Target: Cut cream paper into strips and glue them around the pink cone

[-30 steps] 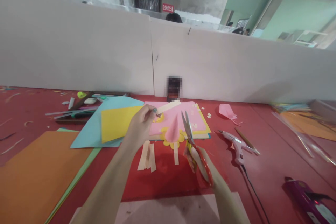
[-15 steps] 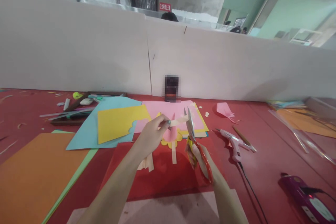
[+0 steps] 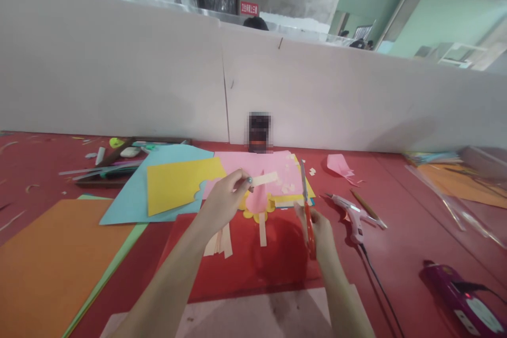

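Between the thumb and fingers of my left hand (image 3: 225, 195) is a short cream paper strip (image 3: 266, 178), pointing right. My right hand (image 3: 321, 229) grips red-handled scissors (image 3: 308, 211), their blades upright and apart from the strip. Under the strip lies a pink and yellow paper cutout (image 3: 257, 203) with scalloped yellow edges, partly covered by my left hand. A cream strip (image 3: 263, 229) extends down from it over a red sheet (image 3: 285, 264). More cream strips (image 3: 219, 243) lie in a bunch beside my left forearm.
Yellow paper (image 3: 174, 185) and blue paper (image 3: 122, 200) lie left, near orange sheets (image 3: 51, 248). At right are a pink glue gun (image 3: 352, 216) with its cord, a brown stick (image 3: 366, 207) and a purple device (image 3: 463, 296). A white partition (image 3: 138, 74) stands behind.
The scissors have moved right, away from the strip, and turned so their blades look closed together. My left hand has shifted slightly left with the strip, which now looks shorter.
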{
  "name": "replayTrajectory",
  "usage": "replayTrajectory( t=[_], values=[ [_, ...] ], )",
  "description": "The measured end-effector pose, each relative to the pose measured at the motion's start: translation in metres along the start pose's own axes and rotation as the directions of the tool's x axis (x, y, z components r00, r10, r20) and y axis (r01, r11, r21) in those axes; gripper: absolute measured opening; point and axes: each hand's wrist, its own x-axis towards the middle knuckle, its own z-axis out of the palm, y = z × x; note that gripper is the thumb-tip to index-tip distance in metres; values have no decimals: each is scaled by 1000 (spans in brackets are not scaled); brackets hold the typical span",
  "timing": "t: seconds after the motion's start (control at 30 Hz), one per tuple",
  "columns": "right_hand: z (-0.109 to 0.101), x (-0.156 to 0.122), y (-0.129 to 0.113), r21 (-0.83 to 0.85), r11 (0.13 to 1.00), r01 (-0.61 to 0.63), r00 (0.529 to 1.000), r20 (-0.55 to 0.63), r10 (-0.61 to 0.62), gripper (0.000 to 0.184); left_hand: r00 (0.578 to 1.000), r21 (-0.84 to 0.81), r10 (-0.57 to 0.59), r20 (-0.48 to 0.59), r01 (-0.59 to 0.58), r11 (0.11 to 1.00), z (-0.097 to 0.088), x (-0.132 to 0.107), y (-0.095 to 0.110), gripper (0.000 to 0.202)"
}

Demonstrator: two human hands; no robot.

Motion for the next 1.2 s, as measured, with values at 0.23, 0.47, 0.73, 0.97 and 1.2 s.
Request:
replayTrajectory(
  t=[0.23,0.47,0.73,0.97,1.2],
  values=[
    [-5,23,27,-466,843,269,926,-115,-359,28,1000,50,1,-8,-1,999,1,-1,4,20],
    [-3,28,38,-532,810,245,923,-128,-363,36,985,513,140,-103,-68,855,14,-9,13,18],
    [-10,22,38,-558,799,223,943,-83,-321,33,958,752,136,254,-284,595,84,-33,21,21],
    [-13,18,33,-621,754,212,943,-74,-326,27,908,744,12,418,-350,569,122,-54,16,19],
    [-14,21,35,-611,766,200,956,-52,-290,28,985,828,-71,159,-93,554,48,-49,46,32]
  ],
)
